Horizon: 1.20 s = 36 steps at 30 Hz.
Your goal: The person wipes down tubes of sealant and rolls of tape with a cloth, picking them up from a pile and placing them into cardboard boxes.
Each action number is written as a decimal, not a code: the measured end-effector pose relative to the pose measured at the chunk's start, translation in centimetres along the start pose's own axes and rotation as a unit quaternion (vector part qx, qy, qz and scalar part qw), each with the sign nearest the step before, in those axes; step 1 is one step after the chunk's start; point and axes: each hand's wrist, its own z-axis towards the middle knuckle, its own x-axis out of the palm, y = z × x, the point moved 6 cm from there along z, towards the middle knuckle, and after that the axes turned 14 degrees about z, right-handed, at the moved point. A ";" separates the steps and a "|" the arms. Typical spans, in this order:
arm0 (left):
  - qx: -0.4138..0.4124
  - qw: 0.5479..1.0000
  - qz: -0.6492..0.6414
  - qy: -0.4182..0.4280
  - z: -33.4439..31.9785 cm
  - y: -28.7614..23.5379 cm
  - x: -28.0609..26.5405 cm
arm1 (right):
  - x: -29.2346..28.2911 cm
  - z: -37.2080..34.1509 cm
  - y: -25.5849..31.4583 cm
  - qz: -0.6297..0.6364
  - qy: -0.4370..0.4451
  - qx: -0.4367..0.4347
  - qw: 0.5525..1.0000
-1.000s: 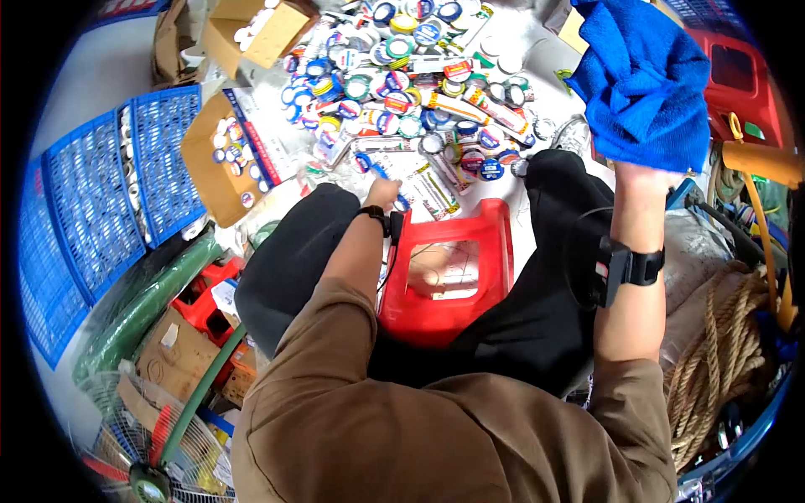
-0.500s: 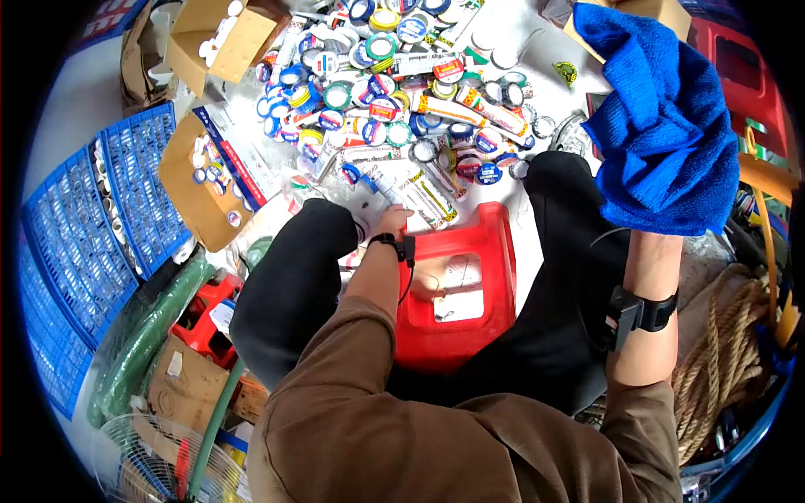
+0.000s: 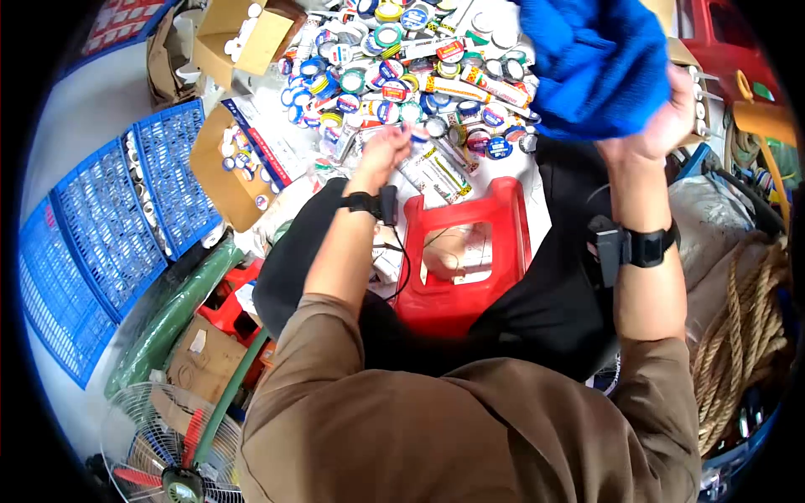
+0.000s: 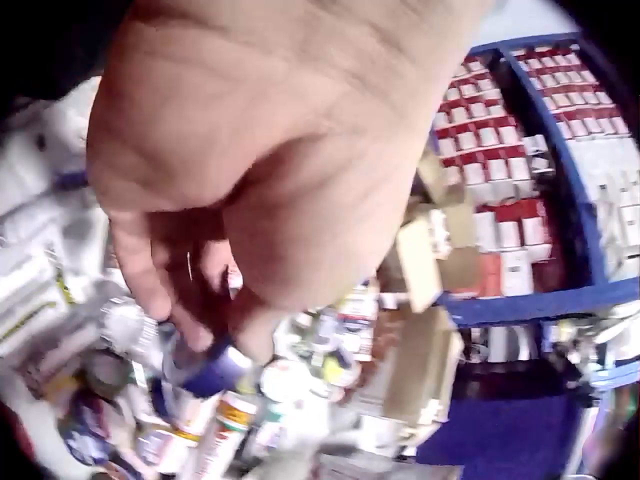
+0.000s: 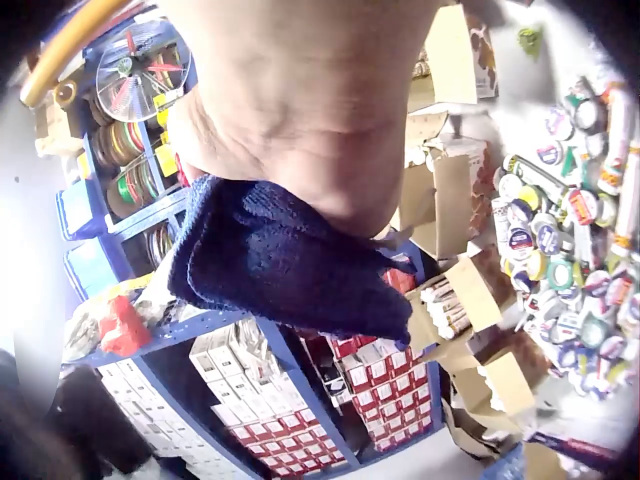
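Note:
My left hand (image 3: 384, 155) pinches a blue roll of tape (image 4: 215, 370) between thumb and fingers, over the near edge of a heap of tape rolls (image 3: 388, 90). The left wrist view shows the roll at the fingertips of the left hand (image 4: 260, 160), tilted, with other rolls below it. My right hand (image 3: 654, 126) grips a blue cloth (image 3: 599, 71), raised at the right and overlapping the heap's right side in the head view. Seen from the right wrist, the cloth (image 5: 290, 260) hangs bunched from the hand, whose fingers are mostly hidden.
A red plastic stool (image 3: 461, 302) stands between the knees. Open cardboard boxes (image 3: 225, 189) with rolls and blue baskets (image 3: 92, 243) stand at the left. A fan (image 3: 172, 444) is at the lower left; coiled rope (image 3: 738, 344) lies at the right.
My left hand has moved away from the stool toward the heap and now holds a tape roll. My right hand has brought the blue cloth leftward, nearer the heap.

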 end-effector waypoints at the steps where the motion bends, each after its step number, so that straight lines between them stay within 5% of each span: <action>1: 0.039 0.999 0.011 -0.015 -2.0 -4.8 1.9 | 0.9 -0.2 -1.3 -0.035 -0.013 -0.004 0.999; 2: 0.101 0.995 0.022 0.014 -4.3 -9.6 4.2 | 2.1 -0.4 -3.0 -0.069 -0.027 -0.007 0.997; 3: 0.146 0.989 0.028 0.024 -6.2 -13.2 6.0 | 2.9 -1.0 -3.4 -0.368 0.022 -0.055 0.928; 4: 0.208 0.976 0.014 0.067 -8.0 -16.2 7.8 | 3.9 -1.6 -4.4 -0.631 0.066 -0.100 0.766; 6: 0.315 0.939 -0.003 0.135 -12.7 -21.6 13.1 | 8.2 -3.0 -9.6 -0.590 0.165 -0.023 0.790; 8: 0.325 0.927 0.189 0.011 -16.4 -23.8 16.4 | 9.7 -4.1 -12.1 -0.754 0.253 -0.144 0.588; 10: 0.376 0.881 0.284 0.025 -18.6 -24.5 18.4 | 10.3 -4.6 -10.9 -0.736 0.190 -0.242 0.603; 14: 0.360 0.902 0.234 0.035 -20.5 -23.5 20.2 | 10.7 -4.8 -8.6 -0.669 0.151 -0.252 0.683; 16: 0.361 0.903 0.231 0.039 -21.1 -23.6 20.5 | 10.5 -5.0 -8.3 -0.679 0.111 -0.182 0.703; 18: 0.393 0.892 0.213 0.071 -21.7 -23.5 20.8 | 10.7 -4.7 -7.4 -0.664 0.097 -0.212 0.710; 20: 0.417 0.884 0.193 0.091 -22.5 -23.6 21.0 | 8.4 -3.7 -7.4 -0.593 0.009 -0.012 0.805; 22: 0.438 0.871 0.212 0.070 -23.6 -23.6 21.5 | 8.3 -3.1 -6.9 -0.548 0.020 -0.076 0.833; 24: 0.456 0.866 0.190 0.074 -24.1 -23.6 21.7 | 7.3 -2.5 -7.6 -0.430 0.030 -0.085 0.898; 26: 0.490 0.862 0.123 -0.040 -24.8 -24.4 21.3 | 6.4 -2.3 -9.1 -0.215 -0.022 -0.002 0.976; 27: 0.508 0.859 0.063 -0.016 -25.0 -25.1 21.8 | 8.3 -3.7 -9.5 -0.107 -0.085 0.068 0.988; 30: 0.491 0.847 0.181 -0.092 -24.6 -25.8 21.6 | 10.2 -4.8 -9.9 -0.225 -0.005 0.029 0.974; 31: 0.470 0.847 0.210 -0.134 -24.4 -25.6 21.2 | 10.5 -4.8 -9.8 -0.317 0.042 -0.043 0.947; 35: 0.488 0.660 0.488 -0.297 -24.7 -25.4 20.8 | 8.9 -4.7 -8.7 -0.423 -0.038 -0.069 0.903; 36: 0.489 0.661 0.489 -0.293 -25.0 -25.7 21.5 | 9.6 -4.9 -8.1 -0.479 -0.044 -0.096 0.871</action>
